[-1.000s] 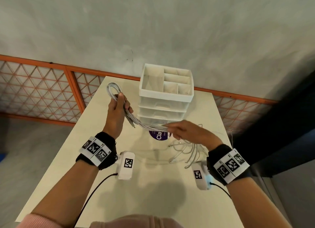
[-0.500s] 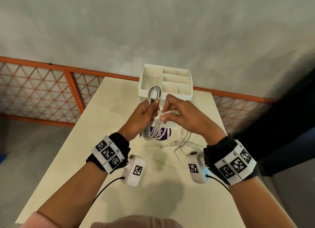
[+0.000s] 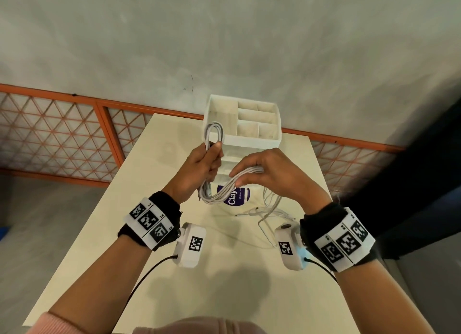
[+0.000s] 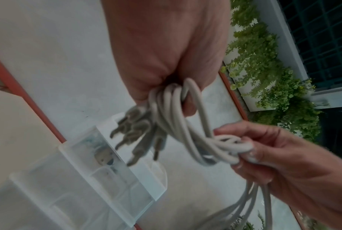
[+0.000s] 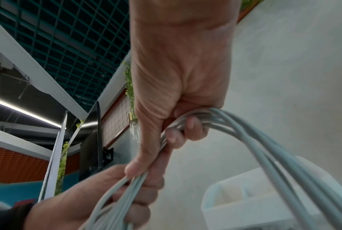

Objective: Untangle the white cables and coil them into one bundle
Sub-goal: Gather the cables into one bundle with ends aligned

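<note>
L hand (image 3: 199,166) grips cables (image 3: 224,194) as anchor | R hand (image 3: 264,174) pinches strands to lay next loop | hands close together

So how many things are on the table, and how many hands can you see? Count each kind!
Hands: 2, the left hand and right hand, both holding the white cables
Cable bunches: 1 (single cables too tangled to count)
Drawer boxes: 1
Purple stickers: 1
Tables: 1
Total: 6
</note>
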### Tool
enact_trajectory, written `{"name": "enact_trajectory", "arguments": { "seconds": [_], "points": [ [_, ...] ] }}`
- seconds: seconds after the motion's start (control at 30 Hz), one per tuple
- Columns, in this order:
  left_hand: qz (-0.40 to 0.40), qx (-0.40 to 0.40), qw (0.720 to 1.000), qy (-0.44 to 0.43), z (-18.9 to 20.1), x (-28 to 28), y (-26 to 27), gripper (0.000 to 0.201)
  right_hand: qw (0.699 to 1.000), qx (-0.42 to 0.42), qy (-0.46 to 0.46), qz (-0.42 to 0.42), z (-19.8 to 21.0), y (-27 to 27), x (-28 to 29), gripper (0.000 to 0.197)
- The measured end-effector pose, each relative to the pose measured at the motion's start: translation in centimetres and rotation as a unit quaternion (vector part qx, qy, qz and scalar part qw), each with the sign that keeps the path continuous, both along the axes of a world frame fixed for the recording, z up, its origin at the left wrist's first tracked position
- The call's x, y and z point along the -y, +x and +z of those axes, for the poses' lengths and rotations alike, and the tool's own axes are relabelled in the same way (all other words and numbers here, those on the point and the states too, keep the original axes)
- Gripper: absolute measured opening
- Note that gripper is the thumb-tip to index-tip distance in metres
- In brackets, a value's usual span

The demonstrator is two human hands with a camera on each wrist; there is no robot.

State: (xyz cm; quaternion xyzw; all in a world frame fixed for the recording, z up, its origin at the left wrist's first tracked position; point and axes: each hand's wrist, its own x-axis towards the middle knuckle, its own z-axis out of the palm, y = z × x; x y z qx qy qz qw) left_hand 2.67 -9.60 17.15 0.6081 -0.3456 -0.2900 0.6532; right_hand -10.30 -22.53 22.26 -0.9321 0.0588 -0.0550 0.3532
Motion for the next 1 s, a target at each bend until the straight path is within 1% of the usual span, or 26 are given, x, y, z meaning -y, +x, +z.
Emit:
{"name": "enact_trajectory", "arguments": {
  "seconds": [0.1, 0.13, 0.23, 0.3, 0.37, 0.43, 0.53, 0.63, 0.7, 0.73, 0.8, 0.87, 0.93, 1.0],
  "points": [
    [-0.052, 0.016, 0.998, 0.036, 0.1, 0.1, -0.5, 0.031, 0.999, -0.004, -0.009, 0.033, 0.8, 0.1, -0.6, 0.016],
    [-0.056, 0.030, 0.997, 0.042, 0.1, 0.0, -0.6, 0.031, 0.999, -0.005, -0.008, 0.040, 1.0, 0.0, -0.7, 0.016],
    [-0.012, 0.073, 0.997, 0.027, 0.4, -0.3, -0.5, 0.032, 0.999, -0.012, 0.013, 0.035, 1.7, -0.5, -0.3, 0.017],
    [0.012, 0.074, 0.997, -0.001, 0.6, -0.5, -0.2, 0.031, 0.999, -0.008, 0.044, 0.022, 2.2, -1.0, 0.0, 0.018],
    [0.011, 0.060, 0.998, -0.014, 0.8, -0.6, -0.2, 0.031, 0.998, -0.003, 0.057, 0.019, 2.5, -1.1, 0.0, 0.018],
    [-0.009, 0.044, 0.999, -0.009, 1.0, -0.5, -0.6, 0.031, 0.999, -0.003, 0.042, 0.018, 2.2, -0.9, -0.2, 0.018],
    [-0.042, 0.042, 0.998, 0.015, 0.6, -0.2, -1.4, 0.034, 0.999, -0.019, 0.001, 0.029, 1.6, -0.4, -0.8, 0.017],
    [-0.049, 0.043, 0.997, 0.045, 0.2, -0.1, -1.8, 0.039, 0.997, -0.031, -0.060, 0.026, 1.1, 0.1, -0.9, 0.016],
    [-0.052, 0.046, 0.996, 0.060, 0.3, -0.1, -2.0, 0.040, 0.995, -0.021, -0.095, 0.017, 0.8, 0.2, -1.0, 0.016],
    [-0.060, 0.039, 0.996, 0.061, 0.5, -0.2, -2.2, 0.038, 0.994, -0.012, -0.111, 0.009, 0.7, 0.2, -1.2, 0.018],
    [-0.080, 0.007, 0.995, 0.058, 0.7, -0.4, -2.7, 0.034, 0.990, 0.001, -0.139, -0.013, 0.6, 0.2, -1.5, 0.031],
    [-0.087, -0.013, 0.994, 0.060, 0.8, -0.4, -3.1, 0.037, 0.986, 0.001, -0.167, -0.021, 0.7, 0.2, -1.8, 0.043],
    [-0.093, -0.012, 0.993, 0.071, 0.6, -0.4, -3.3, 0.044, 0.981, 0.000, -0.194, -0.023, 0.8, 0.3, -2.1, 0.050],
    [-0.098, 0.000, 0.992, 0.078, 0.5, -0.3, -3.7, 0.046, 0.978, 0.000, -0.205, -0.026, 0.8, 0.3, -2.5, 0.056]
  ]
}}
